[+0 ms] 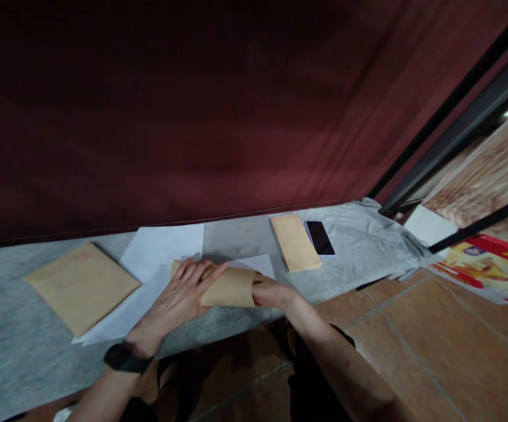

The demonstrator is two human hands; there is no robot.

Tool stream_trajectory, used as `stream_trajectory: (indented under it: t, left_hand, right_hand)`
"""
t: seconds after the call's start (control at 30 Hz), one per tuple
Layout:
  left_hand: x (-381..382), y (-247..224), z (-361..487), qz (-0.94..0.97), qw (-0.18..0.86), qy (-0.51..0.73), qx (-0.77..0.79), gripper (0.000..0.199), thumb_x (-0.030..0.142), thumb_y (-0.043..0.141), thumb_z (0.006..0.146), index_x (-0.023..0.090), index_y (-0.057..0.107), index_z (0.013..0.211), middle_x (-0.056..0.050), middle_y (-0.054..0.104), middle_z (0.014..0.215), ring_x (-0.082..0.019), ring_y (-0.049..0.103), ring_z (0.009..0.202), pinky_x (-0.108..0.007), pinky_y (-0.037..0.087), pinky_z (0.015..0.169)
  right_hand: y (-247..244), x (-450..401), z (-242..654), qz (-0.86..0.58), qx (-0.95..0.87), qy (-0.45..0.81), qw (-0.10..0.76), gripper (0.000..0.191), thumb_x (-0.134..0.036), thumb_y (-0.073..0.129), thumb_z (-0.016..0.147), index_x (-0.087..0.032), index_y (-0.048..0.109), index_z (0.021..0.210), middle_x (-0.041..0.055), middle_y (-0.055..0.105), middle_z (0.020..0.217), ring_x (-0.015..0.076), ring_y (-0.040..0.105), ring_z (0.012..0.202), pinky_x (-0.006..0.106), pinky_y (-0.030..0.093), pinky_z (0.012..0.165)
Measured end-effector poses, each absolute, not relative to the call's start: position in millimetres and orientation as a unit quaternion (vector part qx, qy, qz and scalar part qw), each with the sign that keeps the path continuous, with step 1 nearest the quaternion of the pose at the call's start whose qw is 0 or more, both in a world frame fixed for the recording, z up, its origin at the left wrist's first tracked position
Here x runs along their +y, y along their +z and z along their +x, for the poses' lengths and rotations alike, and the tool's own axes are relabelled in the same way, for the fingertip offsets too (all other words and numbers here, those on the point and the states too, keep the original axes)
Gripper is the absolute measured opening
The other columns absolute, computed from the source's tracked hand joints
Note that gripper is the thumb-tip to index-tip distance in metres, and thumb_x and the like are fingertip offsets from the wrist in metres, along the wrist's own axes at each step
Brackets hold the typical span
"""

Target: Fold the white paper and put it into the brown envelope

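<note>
the right hand (266, 291), fingers hidden inside the envelope (231, 288), could tear it by pushing; the left hand (187, 287) presses flat on top, fingers nearly straight.

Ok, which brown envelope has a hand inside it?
The middle one: the right hand reaches into its open end. The one at far left and the stack by the phone lie untouched.
</note>
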State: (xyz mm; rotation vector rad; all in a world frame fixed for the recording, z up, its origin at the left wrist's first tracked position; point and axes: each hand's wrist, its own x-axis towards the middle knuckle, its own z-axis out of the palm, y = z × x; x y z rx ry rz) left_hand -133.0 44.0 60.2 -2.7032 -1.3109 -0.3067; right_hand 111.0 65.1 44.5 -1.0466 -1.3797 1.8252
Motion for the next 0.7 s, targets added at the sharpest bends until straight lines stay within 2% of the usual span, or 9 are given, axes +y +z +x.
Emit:
stream_trajectory:
  t: [0.03, 0.1, 0.17, 0.23, 0.27, 0.33, 0.43, 0.57, 0.7]
  left_hand:
    - [45, 63, -139, -0.886, 0.063, -0.104, -0.447, 0.091, 0.032, 0.067, 0.078, 0.026, 0.022, 0.157, -0.012, 0.055, 0.135, -0.033, 0.049, 0.129, -0.052, 0.028, 0.117]
    - [47, 66, -154, -0.864, 0.071, -0.112, -0.486, 0.096, 0.039, 0.068, 0.078, 0.023, 0.018, 0.158, -0.014, 0.056, 0.132, -0.035, 0.051, 0.127, -0.053, 0.029, 0.115]
    - [49, 67, -171, -0.840, 0.074, -0.114, -0.525, 0.103, 0.045, 0.070, 0.077, 0.020, 0.013, 0.159, -0.016, 0.056, 0.131, -0.037, 0.052, 0.125, -0.054, 0.030, 0.114]
    - [51, 63, -185, -0.820, 0.062, -0.106, -0.558, 0.108, 0.049, 0.070, 0.076, 0.020, 0.008, 0.159, -0.016, 0.056, 0.131, -0.037, 0.052, 0.124, -0.054, 0.030, 0.113]
    - [52, 60, -191, -0.814, 0.050, -0.099, -0.571, 0.110, 0.050, 0.070, 0.075, 0.020, 0.007, 0.160, -0.016, 0.056, 0.131, -0.037, 0.052, 0.124, -0.053, 0.031, 0.112]
    - [54, 52, -196, -0.805, 0.018, -0.082, -0.587, 0.112, 0.051, 0.070, 0.073, 0.024, 0.006, 0.160, -0.014, 0.056, 0.132, -0.036, 0.053, 0.124, -0.051, 0.033, 0.110]
    - [56, 42, -196, -0.807, -0.024, -0.065, -0.587, 0.113, 0.049, 0.072, 0.071, 0.026, 0.007, 0.160, -0.013, 0.056, 0.135, -0.035, 0.053, 0.125, -0.049, 0.032, 0.110]
    - [56, 37, -195, -0.805, -0.046, -0.067, -0.587, 0.117, 0.048, 0.073, 0.069, 0.026, 0.003, 0.160, -0.013, 0.053, 0.138, -0.035, 0.049, 0.129, -0.050, 0.026, 0.113]
    - [55, 38, -201, -0.792, -0.059, -0.059, -0.605, 0.115, 0.048, 0.071, 0.070, 0.026, 0.004, 0.160, -0.013, 0.052, 0.140, -0.036, 0.048, 0.130, -0.053, 0.023, 0.114]
  right_hand:
    - [50, 69, 119, -0.359, -0.505, 0.734, 0.278, 0.030, -0.043, 0.078, 0.071, -0.020, 0.071, 0.089, -0.0004, 0.069, 0.079, 0.0138, 0.064, 0.068, 0.025, 0.052, 0.061]
    - [57, 79, 136, -0.320, -0.482, 0.757, 0.305, 0.036, -0.045, 0.076, 0.073, -0.019, 0.070, 0.097, 0.0039, 0.071, 0.093, 0.0152, 0.066, 0.078, 0.028, 0.054, 0.072]
    - [57, 89, 152, -0.392, -0.484, 0.679, 0.387, 0.035, -0.048, 0.068, 0.081, -0.019, 0.067, 0.101, 0.0051, 0.070, 0.095, 0.0150, 0.065, 0.076, 0.029, 0.055, 0.071]
    - [49, 93, 162, -0.524, -0.530, 0.541, 0.390, 0.030, -0.045, 0.061, 0.086, -0.018, 0.066, 0.097, 0.0046, 0.067, 0.086, 0.0160, 0.063, 0.071, 0.029, 0.054, 0.065]
    - [43, 93, 163, -0.577, -0.565, 0.465, 0.363, 0.028, -0.043, 0.061, 0.087, -0.017, 0.065, 0.097, 0.0054, 0.067, 0.085, 0.0178, 0.063, 0.073, 0.030, 0.054, 0.067]
    - [31, 85, 159, -0.636, -0.647, 0.314, 0.282, 0.031, -0.038, 0.068, 0.084, -0.015, 0.065, 0.105, 0.0106, 0.068, 0.094, 0.0239, 0.065, 0.090, 0.035, 0.054, 0.080]
    - [19, 68, 147, -0.676, -0.701, 0.152, 0.167, 0.059, -0.038, 0.076, 0.081, -0.006, 0.057, 0.127, 0.0242, 0.062, 0.121, 0.0334, 0.059, 0.114, 0.040, 0.049, 0.095]
    - [16, 59, 137, -0.701, -0.703, 0.082, 0.094, 0.072, -0.041, 0.075, 0.082, -0.002, 0.049, 0.136, 0.0285, 0.057, 0.130, 0.0355, 0.054, 0.124, 0.041, 0.045, 0.101]
    - [20, 67, 141, -0.705, -0.697, 0.098, 0.091, 0.062, -0.042, 0.076, 0.081, -0.007, 0.054, 0.127, 0.0239, 0.061, 0.123, 0.0326, 0.057, 0.120, 0.037, 0.047, 0.098]
